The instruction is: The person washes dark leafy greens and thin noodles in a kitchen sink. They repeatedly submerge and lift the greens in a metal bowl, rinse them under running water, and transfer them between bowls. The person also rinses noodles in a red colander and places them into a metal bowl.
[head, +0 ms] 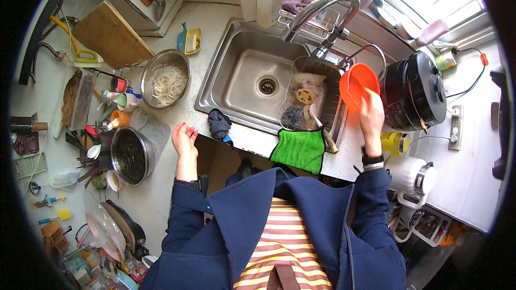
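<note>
My right hand (371,116) is closed on the near rim of an orange plastic bowl (359,84), tilted beside the faucet base at the sink's right side. My left hand (185,139), palm up with fingers slightly curled and nothing in it, is over the counter's front edge, left of a dark crumpled cloth (219,125). A stainless steel sink (246,68) lies before me, with a wire basket (287,102) holding a steel wool scrubber (292,116), a lotus-shaped sponge (305,96) and a brush. A green cloth (299,149) hangs over the front edge.
A chrome faucet (322,0) arches over the sink. Left stand a metal bowl of white shreds (167,84) and a metal pot with dark contents (131,157). At right are a black electric cooker (419,92), a yellow-bodied container (393,143) and a white kettle (411,175).
</note>
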A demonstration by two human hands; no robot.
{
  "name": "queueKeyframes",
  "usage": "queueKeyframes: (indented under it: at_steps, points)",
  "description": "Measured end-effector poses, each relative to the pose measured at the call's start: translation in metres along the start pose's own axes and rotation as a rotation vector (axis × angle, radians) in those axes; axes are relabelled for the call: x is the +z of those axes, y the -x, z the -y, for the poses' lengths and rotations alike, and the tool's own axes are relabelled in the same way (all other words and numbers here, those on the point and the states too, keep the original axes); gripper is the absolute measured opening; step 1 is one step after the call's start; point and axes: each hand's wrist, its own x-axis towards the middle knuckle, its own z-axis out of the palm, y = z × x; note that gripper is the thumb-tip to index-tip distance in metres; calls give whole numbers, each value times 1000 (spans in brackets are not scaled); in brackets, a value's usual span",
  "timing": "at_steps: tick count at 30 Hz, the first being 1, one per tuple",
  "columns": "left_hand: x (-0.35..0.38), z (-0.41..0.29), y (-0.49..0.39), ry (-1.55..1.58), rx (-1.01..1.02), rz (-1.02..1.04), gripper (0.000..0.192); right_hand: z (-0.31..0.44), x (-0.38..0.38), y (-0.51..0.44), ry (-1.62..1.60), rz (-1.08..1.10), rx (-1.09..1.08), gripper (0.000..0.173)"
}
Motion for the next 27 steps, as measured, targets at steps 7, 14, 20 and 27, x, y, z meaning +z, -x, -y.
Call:
queueKeyframes:
  at_steps: [7,14,20,27]
  points:
    - [-20,3,4,62,-9,-72,27,0,100,-137,361,380,-37,19]
    - [-56,-14,4,138,16,-132,24,-24,147,-151,418,661,70,29]
    - [-63,-27,-7,140,-8,-164,25,-36,141,-150,609,508,-33,27]
    - [-54,-40,-44,130,35,-81,26,-74,177,-163,231,618,44,24]
